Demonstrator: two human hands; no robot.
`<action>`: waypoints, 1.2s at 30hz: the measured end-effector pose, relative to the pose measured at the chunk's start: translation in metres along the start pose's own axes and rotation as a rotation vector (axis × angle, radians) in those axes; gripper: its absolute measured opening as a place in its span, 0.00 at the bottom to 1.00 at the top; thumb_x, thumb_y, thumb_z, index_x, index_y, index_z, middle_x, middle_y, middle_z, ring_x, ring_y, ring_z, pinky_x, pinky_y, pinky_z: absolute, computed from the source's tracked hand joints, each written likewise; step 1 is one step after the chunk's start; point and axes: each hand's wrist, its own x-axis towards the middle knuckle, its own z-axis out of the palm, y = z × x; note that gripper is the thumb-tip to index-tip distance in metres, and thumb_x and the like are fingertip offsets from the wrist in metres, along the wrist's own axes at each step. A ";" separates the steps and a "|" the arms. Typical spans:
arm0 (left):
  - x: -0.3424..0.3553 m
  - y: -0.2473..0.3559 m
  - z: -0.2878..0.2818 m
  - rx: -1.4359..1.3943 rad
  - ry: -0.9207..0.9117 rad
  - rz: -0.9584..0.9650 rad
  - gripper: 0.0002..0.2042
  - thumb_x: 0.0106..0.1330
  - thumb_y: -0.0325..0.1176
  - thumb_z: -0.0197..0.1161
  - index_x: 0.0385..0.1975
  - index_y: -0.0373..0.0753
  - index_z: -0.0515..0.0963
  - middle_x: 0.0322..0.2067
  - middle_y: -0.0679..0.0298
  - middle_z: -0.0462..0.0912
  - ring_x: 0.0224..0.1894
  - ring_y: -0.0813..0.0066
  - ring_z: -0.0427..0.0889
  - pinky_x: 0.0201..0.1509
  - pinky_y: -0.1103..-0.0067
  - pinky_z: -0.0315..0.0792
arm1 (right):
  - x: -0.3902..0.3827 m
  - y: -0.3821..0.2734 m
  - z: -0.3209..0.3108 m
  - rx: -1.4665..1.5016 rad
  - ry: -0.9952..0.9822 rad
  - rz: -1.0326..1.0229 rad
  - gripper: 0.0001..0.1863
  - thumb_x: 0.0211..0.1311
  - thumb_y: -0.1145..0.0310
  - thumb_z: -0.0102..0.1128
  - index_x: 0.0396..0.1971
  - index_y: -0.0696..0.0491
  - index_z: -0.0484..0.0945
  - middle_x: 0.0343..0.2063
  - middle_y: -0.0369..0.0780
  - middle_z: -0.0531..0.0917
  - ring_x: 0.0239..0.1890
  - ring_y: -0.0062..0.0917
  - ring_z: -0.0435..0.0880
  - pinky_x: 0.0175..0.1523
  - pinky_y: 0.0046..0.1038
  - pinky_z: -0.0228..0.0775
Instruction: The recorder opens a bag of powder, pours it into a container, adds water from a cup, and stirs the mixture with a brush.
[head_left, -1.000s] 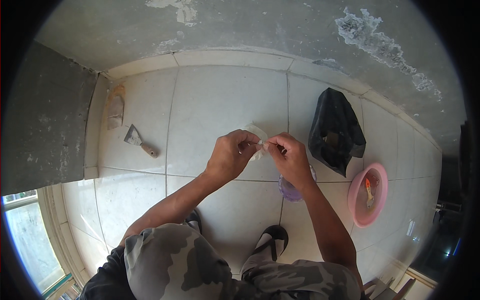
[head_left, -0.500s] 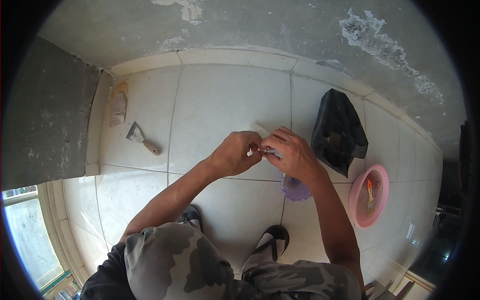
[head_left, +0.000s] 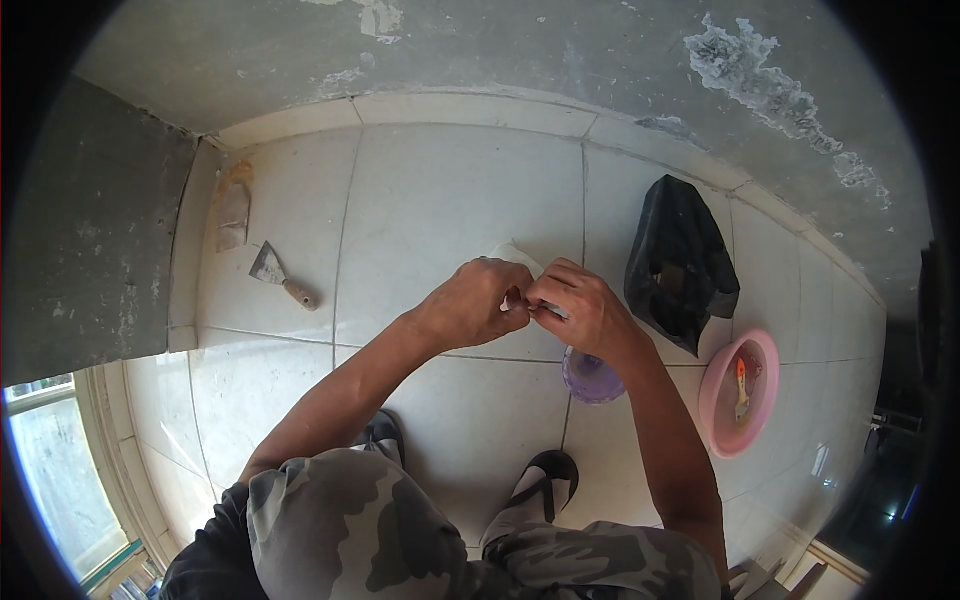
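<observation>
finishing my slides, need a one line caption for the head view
Left hand and right hand hold something white above a tiled floor, scraper at left, pink basin at right.

Whitish item (head_left: 515, 254), seemingly a plastic bag — pinched, mostly hidden

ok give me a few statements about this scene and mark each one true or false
1. The left hand and right hand meet at a whitish item. True.
2. The scraper lies inside the pink basin. False: it lies on the tiled floor, left of the hands.
3. An orange-handled tool is in the pink basin. True.
4. The black bag is left of both hands. False: it is on their right.
5. The purple container is partly hidden by the right arm. True.
</observation>
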 end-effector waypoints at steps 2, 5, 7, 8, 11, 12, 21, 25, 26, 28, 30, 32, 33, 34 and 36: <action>0.000 0.000 0.002 0.104 0.023 0.074 0.06 0.56 0.27 0.63 0.32 0.32 0.77 0.29 0.50 0.83 0.32 0.52 0.84 0.39 0.65 0.78 | 0.000 0.000 0.003 -0.023 0.046 -0.031 0.12 0.45 0.81 0.70 0.30 0.55 0.78 0.28 0.39 0.80 0.36 0.34 0.80 0.39 0.34 0.76; -0.003 -0.006 0.013 0.279 0.116 0.148 0.07 0.56 0.28 0.62 0.30 0.32 0.73 0.26 0.50 0.80 0.32 0.49 0.81 0.39 0.62 0.76 | 0.001 0.000 0.008 -0.084 0.144 -0.084 0.14 0.42 0.82 0.71 0.29 0.55 0.78 0.28 0.38 0.78 0.33 0.32 0.79 0.37 0.32 0.75; -0.004 -0.009 0.019 0.392 0.176 0.163 0.10 0.54 0.25 0.61 0.34 0.33 0.70 0.26 0.52 0.76 0.31 0.52 0.77 0.37 0.61 0.73 | 0.000 -0.001 0.011 -0.127 0.198 -0.102 0.14 0.40 0.83 0.72 0.28 0.55 0.78 0.28 0.37 0.76 0.32 0.31 0.78 0.35 0.30 0.73; -0.005 -0.010 0.021 0.391 0.174 0.166 0.10 0.54 0.25 0.61 0.34 0.33 0.70 0.26 0.52 0.76 0.31 0.52 0.77 0.37 0.61 0.73 | -0.002 0.000 0.015 -0.135 0.225 -0.078 0.14 0.40 0.83 0.72 0.28 0.55 0.78 0.29 0.37 0.76 0.32 0.31 0.77 0.35 0.30 0.73; -0.005 -0.007 0.024 0.415 0.252 0.216 0.10 0.55 0.25 0.61 0.34 0.33 0.69 0.27 0.54 0.76 0.32 0.53 0.77 0.38 0.61 0.73 | -0.003 -0.004 0.019 -0.151 0.276 -0.016 0.14 0.41 0.82 0.72 0.30 0.54 0.78 0.30 0.37 0.75 0.33 0.31 0.76 0.36 0.31 0.72; -0.006 -0.008 0.024 0.411 0.271 0.195 0.09 0.55 0.25 0.61 0.32 0.33 0.68 0.27 0.53 0.76 0.31 0.52 0.76 0.38 0.62 0.73 | -0.001 -0.006 0.021 -0.156 0.299 0.019 0.14 0.43 0.81 0.72 0.31 0.53 0.79 0.30 0.37 0.74 0.34 0.31 0.76 0.37 0.33 0.72; -0.010 -0.015 0.039 0.319 0.463 0.150 0.10 0.56 0.23 0.61 0.34 0.33 0.66 0.28 0.53 0.74 0.32 0.51 0.74 0.39 0.62 0.70 | -0.010 -0.028 0.030 0.122 0.426 0.378 0.05 0.57 0.79 0.65 0.34 0.58 0.82 0.28 0.41 0.84 0.23 0.26 0.81 0.28 0.27 0.73; -0.008 -0.016 0.042 0.395 0.501 0.200 0.11 0.57 0.23 0.62 0.34 0.33 0.66 0.29 0.53 0.72 0.32 0.52 0.72 0.38 0.63 0.68 | -0.005 -0.032 0.033 0.197 0.442 0.461 0.06 0.56 0.78 0.66 0.34 0.60 0.84 0.29 0.43 0.87 0.26 0.27 0.86 0.32 0.25 0.77; -0.007 -0.017 0.043 0.394 0.502 0.202 0.11 0.57 0.23 0.62 0.34 0.33 0.66 0.29 0.53 0.72 0.32 0.52 0.72 0.38 0.63 0.68 | -0.003 -0.033 0.033 0.221 0.425 0.533 0.06 0.56 0.77 0.66 0.34 0.61 0.84 0.28 0.44 0.87 0.28 0.27 0.87 0.34 0.25 0.78; -0.007 -0.020 0.047 0.465 0.523 0.233 0.11 0.57 0.24 0.63 0.34 0.34 0.66 0.28 0.54 0.70 0.31 0.54 0.70 0.38 0.64 0.67 | -0.001 -0.036 0.031 0.246 0.407 0.606 0.06 0.56 0.76 0.66 0.34 0.61 0.85 0.28 0.45 0.87 0.29 0.27 0.88 0.36 0.24 0.79; -0.008 -0.022 0.049 0.480 0.520 0.251 0.12 0.57 0.25 0.64 0.34 0.34 0.67 0.28 0.54 0.69 0.31 0.55 0.70 0.38 0.65 0.67 | 0.003 -0.039 0.024 0.325 0.301 0.759 0.08 0.59 0.75 0.65 0.36 0.64 0.84 0.27 0.42 0.88 0.30 0.20 0.86 0.40 0.21 0.77; -0.010 -0.021 0.050 0.497 0.515 0.267 0.12 0.57 0.25 0.65 0.33 0.34 0.67 0.28 0.54 0.69 0.31 0.56 0.69 0.38 0.66 0.67 | 0.005 -0.039 0.024 0.308 0.266 0.783 0.09 0.59 0.74 0.64 0.36 0.64 0.84 0.27 0.42 0.88 0.29 0.20 0.85 0.39 0.22 0.77; -0.011 -0.020 0.052 0.479 0.507 0.253 0.13 0.56 0.23 0.65 0.35 0.34 0.67 0.30 0.56 0.70 0.33 0.54 0.71 0.39 0.65 0.67 | 0.005 -0.039 0.023 0.286 0.232 0.808 0.10 0.59 0.72 0.64 0.35 0.64 0.84 0.26 0.42 0.87 0.29 0.20 0.85 0.38 0.22 0.77; -0.012 -0.019 0.053 0.462 0.498 0.238 0.14 0.55 0.21 0.65 0.37 0.35 0.67 0.31 0.57 0.71 0.36 0.53 0.72 0.39 0.65 0.68 | 0.006 -0.039 0.024 0.284 0.233 0.808 0.10 0.59 0.72 0.64 0.35 0.64 0.84 0.26 0.42 0.87 0.29 0.20 0.85 0.38 0.22 0.77; -0.012 -0.021 0.054 0.471 0.495 0.250 0.15 0.54 0.20 0.65 0.37 0.35 0.67 0.32 0.56 0.72 0.36 0.52 0.72 0.40 0.65 0.68 | 0.007 -0.038 0.028 0.208 0.163 0.803 0.11 0.59 0.71 0.62 0.35 0.65 0.84 0.26 0.42 0.87 0.27 0.20 0.84 0.37 0.23 0.76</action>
